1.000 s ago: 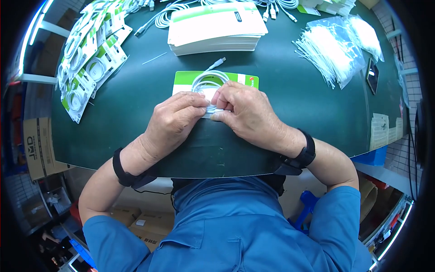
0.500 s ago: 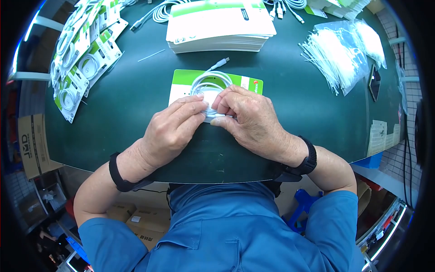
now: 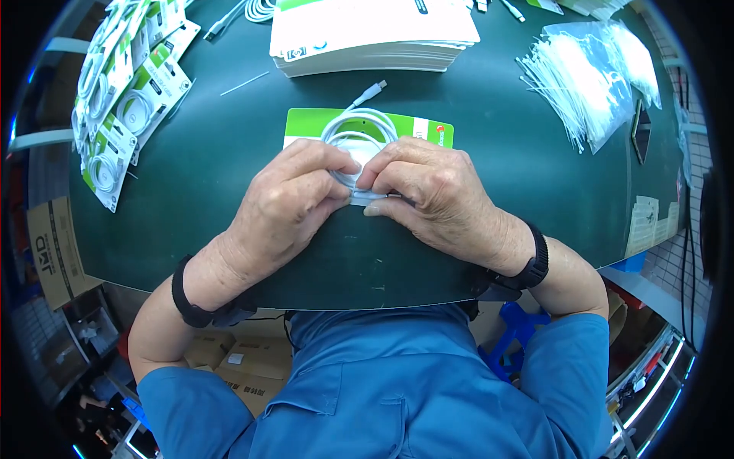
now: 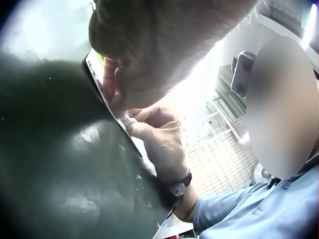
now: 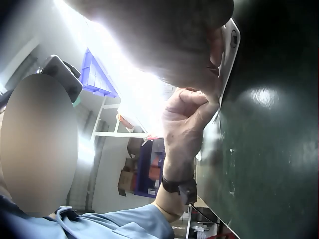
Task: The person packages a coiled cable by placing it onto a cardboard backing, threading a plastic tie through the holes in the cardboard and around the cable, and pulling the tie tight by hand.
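Observation:
A coiled white charging cable (image 3: 354, 115) lies on a green-and-white packaging card (image 3: 304, 120) near the table's front edge. One connector (image 3: 374, 90) sticks out beyond the card's far edge. With bent thumb and fingers, my left hand (image 3: 294, 191) pinches at the coil's near side. Opposite it, my right hand (image 3: 432, 183) grips the near part of the cable between thumb and curled fingers. The fingertips of both hands almost meet there, hiding much of the lower coil. In the left wrist view, a small pale piece of cable (image 4: 129, 120) shows at the right fingertips.
A thick stack of cards (image 3: 375, 38) stands beyond the hands. Carded cables (image 3: 136, 112) pile up at the left. A bag of white cable ties (image 3: 589, 84) and a phone (image 3: 641, 131) lie at the right. One loose tie (image 3: 245, 83) rests left of the stack.
My left fingers have gone from lying across the coil to a bent pinch at its near side. The right hand keeps its grip. The head view has shifted slightly.

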Tool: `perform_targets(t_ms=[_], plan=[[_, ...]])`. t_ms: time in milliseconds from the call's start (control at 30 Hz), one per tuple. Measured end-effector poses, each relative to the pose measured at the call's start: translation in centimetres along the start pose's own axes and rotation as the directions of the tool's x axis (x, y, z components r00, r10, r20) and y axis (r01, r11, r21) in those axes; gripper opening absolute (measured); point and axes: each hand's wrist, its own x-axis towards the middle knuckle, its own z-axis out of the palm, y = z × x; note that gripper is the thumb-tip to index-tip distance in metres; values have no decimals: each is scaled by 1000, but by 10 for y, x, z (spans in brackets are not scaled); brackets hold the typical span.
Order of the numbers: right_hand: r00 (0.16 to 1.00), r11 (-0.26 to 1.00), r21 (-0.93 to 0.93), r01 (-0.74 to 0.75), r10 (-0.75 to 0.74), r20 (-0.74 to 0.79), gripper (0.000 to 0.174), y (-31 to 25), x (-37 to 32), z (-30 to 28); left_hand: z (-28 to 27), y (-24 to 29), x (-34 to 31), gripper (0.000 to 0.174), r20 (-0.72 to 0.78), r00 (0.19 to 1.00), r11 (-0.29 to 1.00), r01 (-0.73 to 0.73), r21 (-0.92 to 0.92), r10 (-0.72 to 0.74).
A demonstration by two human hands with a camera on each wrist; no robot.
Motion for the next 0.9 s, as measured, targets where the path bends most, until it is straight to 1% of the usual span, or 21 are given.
perform_targets(t_ms=[33,67,133,167,267,300,400,433,533,667,800,900], plan=[[1000,1000,0,-6,6,15,20,0,1,0,-1,1,1,15,-1,1000,1000,5,-5,-5],[1000,1000,1,-10,10,20,20,0,1,0,-1,2,2,15,9,1000,1000,-2,29,2],[1000,1000,12,-14,14,-9,21,0,1,2,1,5,3,16,31,999,995,-13,95,10],[1000,1000,17,-12,12,-25,21,1,2,2,2,5,2,16,30,1000,996,-8,93,5],[1000,999,30,-12,12,3,22,2,3,0,6,3,-2,16,29,986,960,-164,229,162],[1000,999,35,-14,13,16,22,2,3,-1,6,2,-3,16,30,987,961,-161,225,158],[999,1000,28,7,-8,42,22,5,5,-4,5,-7,-2,15,45,974,960,-228,160,224],[998,1000,23,16,-17,54,22,6,5,-5,4,-8,-2,15,48,973,960,-230,156,226],[997,999,20,31,-32,77,22,9,6,-7,0,-11,-2,13,105,967,962,-245,122,233],[994,999,22,50,-52,101,22,11,6,-10,-2,-9,-2,12,152,954,946,-283,156,260],[990,998,-1,66,-66,127,22,9,4,-11,-1,-7,-10,13,148,944,925,-320,204,294],[987,997,-14,81,-78,140,22,8,4,-11,-1,-7,-11,13,165,940,923,-328,203,298]])
